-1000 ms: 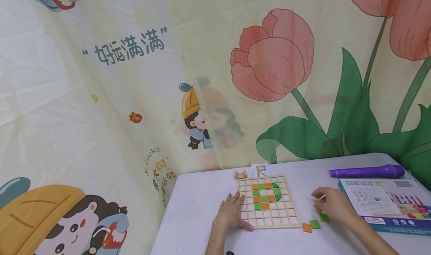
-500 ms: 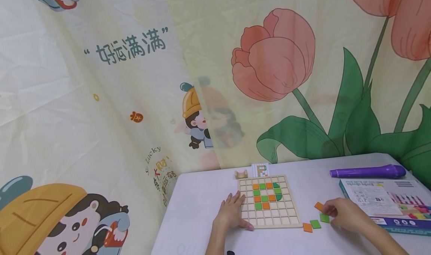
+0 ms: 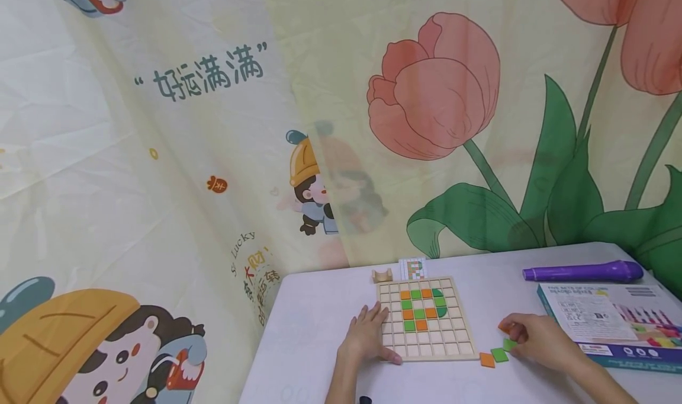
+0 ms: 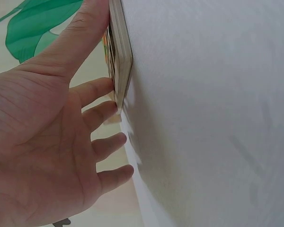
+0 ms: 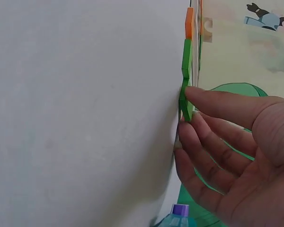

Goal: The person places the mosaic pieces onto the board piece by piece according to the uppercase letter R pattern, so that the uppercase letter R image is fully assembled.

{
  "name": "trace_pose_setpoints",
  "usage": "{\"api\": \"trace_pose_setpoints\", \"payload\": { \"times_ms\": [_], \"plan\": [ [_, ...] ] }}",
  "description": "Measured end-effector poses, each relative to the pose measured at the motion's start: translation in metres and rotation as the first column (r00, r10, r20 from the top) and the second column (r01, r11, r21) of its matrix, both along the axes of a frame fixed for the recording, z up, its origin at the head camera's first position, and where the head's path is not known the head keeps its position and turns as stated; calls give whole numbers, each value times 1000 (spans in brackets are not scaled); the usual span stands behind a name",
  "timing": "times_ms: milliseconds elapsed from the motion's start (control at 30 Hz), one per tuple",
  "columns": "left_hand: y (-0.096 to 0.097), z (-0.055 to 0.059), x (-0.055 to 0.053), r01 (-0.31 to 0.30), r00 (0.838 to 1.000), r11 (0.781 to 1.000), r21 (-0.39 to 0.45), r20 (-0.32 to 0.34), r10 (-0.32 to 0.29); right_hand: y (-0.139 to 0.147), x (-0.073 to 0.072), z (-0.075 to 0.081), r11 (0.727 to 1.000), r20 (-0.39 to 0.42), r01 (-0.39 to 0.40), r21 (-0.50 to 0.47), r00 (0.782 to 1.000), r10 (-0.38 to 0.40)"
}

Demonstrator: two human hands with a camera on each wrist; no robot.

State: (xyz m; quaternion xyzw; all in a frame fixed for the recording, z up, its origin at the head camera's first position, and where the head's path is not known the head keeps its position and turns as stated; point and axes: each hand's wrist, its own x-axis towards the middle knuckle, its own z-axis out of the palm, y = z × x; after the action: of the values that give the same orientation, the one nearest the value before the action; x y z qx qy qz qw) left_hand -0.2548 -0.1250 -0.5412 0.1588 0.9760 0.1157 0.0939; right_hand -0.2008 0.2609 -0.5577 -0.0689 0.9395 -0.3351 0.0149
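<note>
My left hand (image 3: 364,336) rests at the left edge of a wooden grid board (image 3: 442,349). Its fingers are spread, and in the left wrist view the thumb (image 4: 83,35) lies along the board's side. Orange and green tiles form a pattern in the board's upper middle. Right of the board, my right hand (image 3: 543,342) pinches a small green tile (image 5: 186,109) between thumb and fingers, low at the tabletop. An orange tile (image 3: 503,327) lies partly hidden by its fingertips. Another green tile (image 3: 499,355) and an orange tile (image 3: 487,360) lie nearer the board.
A pattern card (image 3: 412,269) and a small wooden holder (image 3: 381,276) stand behind the board. At the right lie a purple microphone-shaped item (image 3: 581,272) and a flat printed box (image 3: 597,315). A printed curtain (image 3: 330,96) hangs behind the white table (image 3: 314,309).
My right hand has drawn back from the upper orange tile and come onto the nearby green tile, which has shifted slightly left. The left hand has stayed on the board's edge.
</note>
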Motion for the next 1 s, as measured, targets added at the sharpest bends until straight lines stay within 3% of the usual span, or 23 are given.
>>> {"api": "trace_pose_setpoints", "payload": {
  "times_ms": [167,500,767,1000],
  "plan": [
    [0,-1,0,2,1000,1000,-7,-2,-2,-3,-3,3,1000,-1,-4,-15,1000,4],
    [-2,-9,-4,10,1000,999,-37,-24,-11,-9,-10,11,989,-54,-29,-146,998,21],
    [-1,-8,-4,8,1000,999,-48,-18,-9,-31,-24,16,975,44,21,-222,999,-11],
    [0,-5,-3,4,1000,999,-47,-17,-5,-50,-33,15,967,66,27,-254,998,-10]
  ]
}}
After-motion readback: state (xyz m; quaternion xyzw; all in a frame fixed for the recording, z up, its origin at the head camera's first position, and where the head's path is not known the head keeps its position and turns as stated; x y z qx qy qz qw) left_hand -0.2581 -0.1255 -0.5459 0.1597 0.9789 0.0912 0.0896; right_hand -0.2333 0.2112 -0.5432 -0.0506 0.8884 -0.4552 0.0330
